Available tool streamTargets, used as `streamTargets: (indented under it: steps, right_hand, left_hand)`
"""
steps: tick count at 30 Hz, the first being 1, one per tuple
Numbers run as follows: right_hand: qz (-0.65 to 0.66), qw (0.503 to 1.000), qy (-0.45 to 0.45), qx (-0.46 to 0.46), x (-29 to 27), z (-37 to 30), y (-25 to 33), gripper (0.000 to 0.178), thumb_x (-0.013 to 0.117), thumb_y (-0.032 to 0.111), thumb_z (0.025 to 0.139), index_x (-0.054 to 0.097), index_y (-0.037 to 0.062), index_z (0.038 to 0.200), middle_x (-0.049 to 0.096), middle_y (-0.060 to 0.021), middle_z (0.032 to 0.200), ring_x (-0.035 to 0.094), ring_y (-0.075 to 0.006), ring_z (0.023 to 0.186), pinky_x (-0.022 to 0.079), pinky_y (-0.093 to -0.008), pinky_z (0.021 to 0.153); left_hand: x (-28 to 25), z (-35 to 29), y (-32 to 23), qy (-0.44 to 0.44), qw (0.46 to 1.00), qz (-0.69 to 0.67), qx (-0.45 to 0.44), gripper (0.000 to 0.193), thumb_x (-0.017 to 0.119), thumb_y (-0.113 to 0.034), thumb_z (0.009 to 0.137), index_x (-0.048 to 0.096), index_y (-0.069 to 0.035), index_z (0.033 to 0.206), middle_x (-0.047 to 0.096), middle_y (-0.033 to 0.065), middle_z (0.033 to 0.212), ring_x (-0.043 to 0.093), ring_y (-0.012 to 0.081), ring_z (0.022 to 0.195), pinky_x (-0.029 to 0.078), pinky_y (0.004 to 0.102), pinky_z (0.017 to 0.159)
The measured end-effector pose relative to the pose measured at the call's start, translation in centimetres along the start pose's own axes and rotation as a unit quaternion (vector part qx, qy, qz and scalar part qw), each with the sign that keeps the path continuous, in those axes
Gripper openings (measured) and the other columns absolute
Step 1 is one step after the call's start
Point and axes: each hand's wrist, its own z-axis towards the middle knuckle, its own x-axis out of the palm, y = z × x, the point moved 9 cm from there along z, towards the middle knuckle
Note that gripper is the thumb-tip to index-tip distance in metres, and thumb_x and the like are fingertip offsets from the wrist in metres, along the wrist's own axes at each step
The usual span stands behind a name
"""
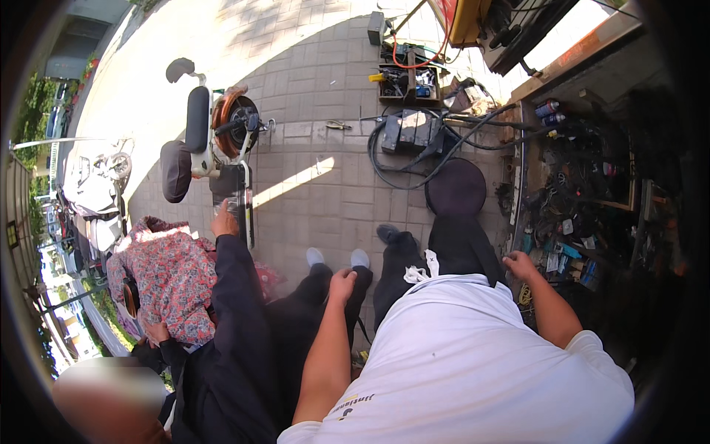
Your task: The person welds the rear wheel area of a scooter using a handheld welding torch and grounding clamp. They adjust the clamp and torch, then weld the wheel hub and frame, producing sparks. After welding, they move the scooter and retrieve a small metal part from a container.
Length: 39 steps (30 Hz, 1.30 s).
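Note:
My left hand (342, 286) hangs beside a co-worker's dark trouser leg, its fingers curled in, with nothing visible in them. My right hand (522, 266) hangs near my right knee, close to the cluttered shelf. Its fingers are loosely curled and no object shows in them. Ahead on the left stands a small electric scooter (198, 118) with dark padded seats and an orange-rimmed wheel. A co-worker's hand (225, 220) reaches to its dark footboard (231, 181). That person's other hand (154, 331) lies by a pink floral cloth (174, 277).
A round dark stool (455, 186) stands before me. Beyond it are grey battery blocks (412, 131) among looped black cables (379, 159), and a toolbox (407, 78). A shelf (566, 244) crowded with tools and parts runs along the right. Pliers (338, 125) lie on the paving.

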Motion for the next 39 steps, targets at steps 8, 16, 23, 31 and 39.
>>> streamTargets:
  steps: [8, 16, 23, 31, 39]
  right_hand:
    - [-0.031, 0.998, -0.041, 0.035, 0.3, 1.3, 6.2, 0.039, 0.067, 0.031, 0.086, 0.067, -0.0058, 0.100, 0.069, -0.0168, 0.085, 0.066, -0.0227, 0.071, 0.052, -0.0374, 0.066]
    - [0.110, 0.994, -0.018, -0.006, 12.1, 14.8, 19.9, 0.033, 0.067, 0.027, 0.087, 0.067, -0.0044, 0.096, 0.069, -0.0134, 0.081, 0.066, -0.0224, 0.074, 0.052, -0.0369, 0.069]
    - [0.321, 0.943, -0.021, -0.084, 14.3, 22.3, 45.8, 0.037, 0.063, 0.025, 0.094, 0.063, -0.0039, 0.116, 0.069, -0.0134, 0.103, 0.065, -0.0186, 0.094, 0.051, -0.0322, 0.084]
    - [0.433, 0.898, -0.081, 0.011, 17.7, 27.3, 46.5, 0.036, 0.064, 0.026, 0.094, 0.064, -0.0029, 0.115, 0.068, -0.0095, 0.097, 0.063, -0.0143, 0.088, 0.050, -0.0287, 0.081]
    - [0.441, 0.879, -0.115, 0.141, 24.9, 25.9, 42.5, 0.033, 0.063, 0.027, 0.095, 0.065, -0.0014, 0.113, 0.066, -0.0046, 0.092, 0.056, -0.0090, 0.079, 0.047, -0.0250, 0.073]
  left_hand:
    - [-3.5, 12.0, -19.2, 0.014, 0.978, 0.047, 0.203, 0.039, 0.062, -0.020, 0.090, 0.063, 0.006, 0.119, 0.070, 0.0165, 0.103, 0.066, 0.0201, 0.088, 0.052, 0.0327, 0.081]
    - [-17.3, 20.9, -22.7, 0.002, 0.983, 0.155, 0.102, 0.039, 0.063, -0.021, 0.089, 0.063, 0.006, 0.117, 0.068, 0.0222, 0.111, 0.067, 0.0282, 0.103, 0.051, 0.0364, 0.089]
    - [-31.8, 22.2, -11.3, -0.010, 0.978, 0.164, -0.126, 0.031, 0.060, -0.018, 0.093, 0.063, 0.001, 0.118, 0.067, 0.0055, 0.094, 0.060, 0.0119, 0.075, 0.048, 0.0247, 0.062]
    - [-32.6, 29.7, -19.1, 0.057, 0.958, 0.244, -0.136, 0.026, 0.055, -0.016, 0.096, 0.066, 0.001, 0.113, 0.068, 0.0080, 0.095, 0.063, 0.0135, 0.084, 0.050, 0.0276, 0.073]
    - [-23.6, 45.7, -35.9, 0.085, 0.943, 0.320, 0.038, 0.027, 0.057, -0.020, 0.098, 0.063, 0.002, 0.114, 0.068, 0.0082, 0.098, 0.062, 0.0133, 0.089, 0.050, 0.0273, 0.082]
